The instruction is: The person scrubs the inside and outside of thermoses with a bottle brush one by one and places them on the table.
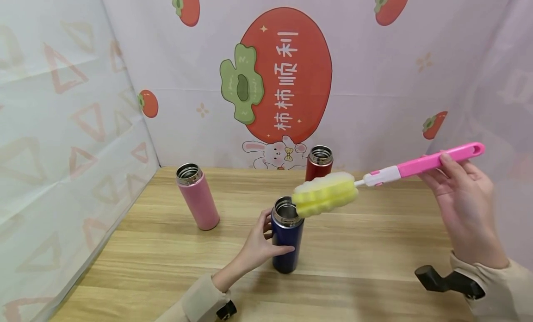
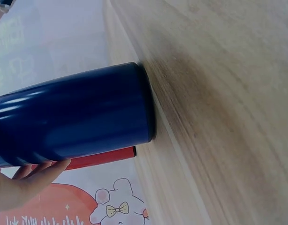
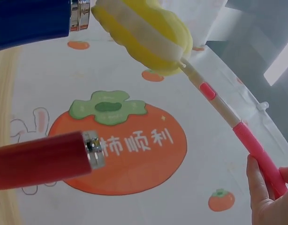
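Observation:
My left hand grips a dark blue bottle that stands upright on the wooden table, its steel mouth uncovered. In the left wrist view the base of the blue bottle meets the tabletop. My right hand holds a bottle brush by its pink handle, raised above the table. The brush's yellow and white sponge head overlaps the right side of the blue bottle's mouth in the head view. The right wrist view shows the sponge head near the steel rim.
A pink bottle with an uncovered steel mouth stands at the left of the table. Behind the sponge is a red bottle, also without a lid. Printed cloth walls enclose the table's back and sides.

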A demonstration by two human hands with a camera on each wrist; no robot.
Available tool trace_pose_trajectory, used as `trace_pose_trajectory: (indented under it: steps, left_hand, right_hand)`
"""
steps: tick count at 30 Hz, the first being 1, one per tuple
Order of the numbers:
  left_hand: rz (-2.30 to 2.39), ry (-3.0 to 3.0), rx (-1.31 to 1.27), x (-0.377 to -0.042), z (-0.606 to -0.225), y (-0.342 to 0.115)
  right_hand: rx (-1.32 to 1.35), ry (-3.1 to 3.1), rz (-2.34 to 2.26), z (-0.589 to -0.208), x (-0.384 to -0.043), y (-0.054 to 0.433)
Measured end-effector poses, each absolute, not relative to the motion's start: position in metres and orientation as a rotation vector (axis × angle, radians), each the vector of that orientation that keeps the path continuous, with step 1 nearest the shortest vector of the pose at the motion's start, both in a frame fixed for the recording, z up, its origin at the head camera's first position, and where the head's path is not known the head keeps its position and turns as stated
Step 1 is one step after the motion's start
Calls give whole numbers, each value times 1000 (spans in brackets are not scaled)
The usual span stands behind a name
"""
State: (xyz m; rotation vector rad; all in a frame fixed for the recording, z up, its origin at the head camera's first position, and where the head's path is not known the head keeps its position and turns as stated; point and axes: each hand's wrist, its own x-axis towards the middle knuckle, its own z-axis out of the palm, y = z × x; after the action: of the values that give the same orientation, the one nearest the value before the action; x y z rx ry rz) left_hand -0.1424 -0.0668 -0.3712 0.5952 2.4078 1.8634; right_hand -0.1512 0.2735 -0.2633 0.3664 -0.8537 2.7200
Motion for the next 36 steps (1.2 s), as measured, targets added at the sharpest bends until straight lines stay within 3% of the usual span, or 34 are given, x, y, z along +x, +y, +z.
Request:
trace_pose_trajectory:
  steps: [11, 17, 28, 36]
  left_hand:
    - [1839, 2406, 676, -141, -375, -71]
    - [1835, 2403, 670, -152, -397, -74]
    - [1853, 2401, 682, -155, -405, -76]
    - [1831, 2406, 668, -154, -404, -74]
  right_hand:
    - [427, -1095, 2596, -232, -161, 244]
    - [529, -1349, 2422, -204, -164, 229]
    - [671, -1973, 1881, -147, -168, 176]
    - [734, -2285, 1333, -134, -166, 138]
